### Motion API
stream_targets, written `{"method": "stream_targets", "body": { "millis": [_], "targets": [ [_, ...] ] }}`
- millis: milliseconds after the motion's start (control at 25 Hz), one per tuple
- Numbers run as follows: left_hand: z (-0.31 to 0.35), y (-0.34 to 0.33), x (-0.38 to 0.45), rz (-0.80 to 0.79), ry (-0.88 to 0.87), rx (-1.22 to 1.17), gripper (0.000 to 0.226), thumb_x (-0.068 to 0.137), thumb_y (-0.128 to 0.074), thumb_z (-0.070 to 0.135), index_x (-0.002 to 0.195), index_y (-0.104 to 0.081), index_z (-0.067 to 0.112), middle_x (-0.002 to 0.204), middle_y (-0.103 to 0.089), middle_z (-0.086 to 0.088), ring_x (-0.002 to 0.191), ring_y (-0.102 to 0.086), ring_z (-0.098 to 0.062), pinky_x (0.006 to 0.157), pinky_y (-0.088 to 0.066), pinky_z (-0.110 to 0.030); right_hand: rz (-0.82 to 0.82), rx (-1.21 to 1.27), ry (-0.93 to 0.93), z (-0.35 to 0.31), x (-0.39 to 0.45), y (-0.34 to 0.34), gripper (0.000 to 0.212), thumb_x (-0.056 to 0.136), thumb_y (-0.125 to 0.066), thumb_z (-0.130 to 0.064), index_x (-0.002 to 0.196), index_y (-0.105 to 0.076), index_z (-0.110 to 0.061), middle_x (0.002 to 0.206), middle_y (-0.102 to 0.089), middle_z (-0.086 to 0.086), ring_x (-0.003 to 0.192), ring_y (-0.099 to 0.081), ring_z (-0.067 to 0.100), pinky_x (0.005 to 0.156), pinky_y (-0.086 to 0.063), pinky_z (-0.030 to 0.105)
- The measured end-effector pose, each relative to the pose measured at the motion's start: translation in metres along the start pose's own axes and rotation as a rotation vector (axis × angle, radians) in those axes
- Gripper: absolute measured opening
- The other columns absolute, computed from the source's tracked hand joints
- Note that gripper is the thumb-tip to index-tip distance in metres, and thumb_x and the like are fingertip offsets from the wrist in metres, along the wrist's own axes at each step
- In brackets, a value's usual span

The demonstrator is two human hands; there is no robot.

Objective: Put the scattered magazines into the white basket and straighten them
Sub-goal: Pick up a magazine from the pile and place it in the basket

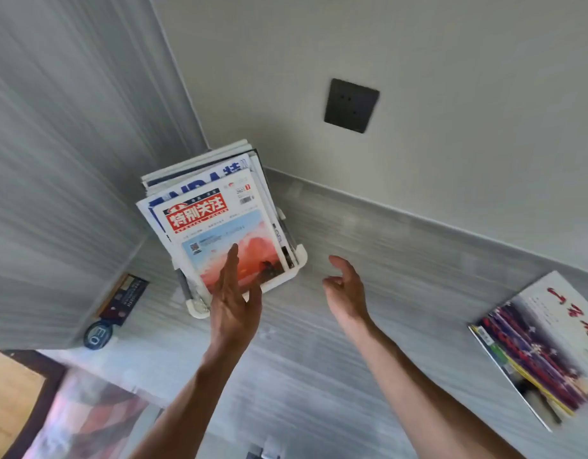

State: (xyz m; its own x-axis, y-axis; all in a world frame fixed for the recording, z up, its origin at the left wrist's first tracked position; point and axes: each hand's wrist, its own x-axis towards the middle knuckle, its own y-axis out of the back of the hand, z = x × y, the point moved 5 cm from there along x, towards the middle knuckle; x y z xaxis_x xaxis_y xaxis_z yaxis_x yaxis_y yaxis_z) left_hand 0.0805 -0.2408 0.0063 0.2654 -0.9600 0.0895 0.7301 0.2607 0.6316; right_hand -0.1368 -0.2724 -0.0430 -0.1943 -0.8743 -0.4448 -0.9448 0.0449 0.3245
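Note:
The white basket [300,256] stands in the corner of the grey counter and holds several upright magazines. The front magazine [219,226] has a red title block and a sky picture. My left hand [231,303] is flat against its lower cover, fingers straight, gripping nothing. My right hand [347,289] hovers just right of the basket, fingers loosely curled and apart, empty. Another magazine [544,346] with red calligraphy lies flat on the counter at the right, apart from both hands.
A dark wall socket [351,106] sits on the wall above the basket. A dark booklet [123,299] and a round blue tag [98,335] lie at the left by a grey panel. Blurred colourful items [87,415] fill the lower left.

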Motion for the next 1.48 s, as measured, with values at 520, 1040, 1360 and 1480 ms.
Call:
{"method": "stream_targets", "body": {
  "millis": [520, 1040, 1360, 1480],
  "targets": [
    [0.105, -0.192, -0.132, -0.742, -0.133, 0.127, 0.075, 0.090, -0.056, 0.013, 0.154, -0.019, 0.022, 0.158, -0.033, -0.001, 0.144, -0.031, -0.020, 0.115, -0.028, -0.032, 0.359, -0.691, -0.199, 0.190, -0.061, 0.283, 0.078, 0.096, -0.052, -0.031, 0.155, -0.004, -0.013, 0.165, 0.000, 0.006, 0.151, -0.007, 0.026, 0.121, -0.018, 0.044],
    [0.076, -0.183, -0.136, -0.735, 0.017, 0.241, 0.060, 0.088, -0.057, 0.011, 0.145, -0.042, 0.018, 0.149, -0.046, -0.004, 0.135, -0.043, -0.023, 0.108, -0.038, -0.034, -0.006, -0.895, 0.005, 0.196, -0.086, 0.190, 0.076, 0.094, -0.041, -0.059, 0.154, -0.012, -0.023, 0.165, 0.004, 0.000, 0.151, 0.002, 0.032, 0.121, -0.008, 0.050],
    [0.052, -0.183, -0.137, -0.692, 0.139, 0.389, 0.055, 0.084, -0.054, 0.017, 0.137, -0.042, 0.019, 0.137, -0.049, -0.007, 0.120, -0.048, -0.028, 0.097, -0.045, -0.044, -0.275, -0.913, 0.359, 0.201, -0.143, 0.106, 0.067, 0.092, -0.041, -0.051, 0.152, -0.027, -0.026, 0.162, -0.011, -0.014, 0.151, 0.003, 0.022, 0.115, 0.014, 0.045],
    [0.035, -0.184, -0.143, -0.659, 0.287, 0.309, 0.052, 0.080, -0.057, 0.016, 0.131, -0.047, 0.019, 0.111, -0.057, -0.009, 0.096, -0.050, -0.022, 0.083, -0.045, -0.035, -0.224, -0.809, 0.372, 0.201, -0.139, 0.110, 0.055, 0.091, -0.043, -0.048, 0.143, -0.045, -0.031, 0.156, -0.022, -0.022, 0.147, -0.001, 0.009, 0.119, 0.006, 0.036]
  ]
}}
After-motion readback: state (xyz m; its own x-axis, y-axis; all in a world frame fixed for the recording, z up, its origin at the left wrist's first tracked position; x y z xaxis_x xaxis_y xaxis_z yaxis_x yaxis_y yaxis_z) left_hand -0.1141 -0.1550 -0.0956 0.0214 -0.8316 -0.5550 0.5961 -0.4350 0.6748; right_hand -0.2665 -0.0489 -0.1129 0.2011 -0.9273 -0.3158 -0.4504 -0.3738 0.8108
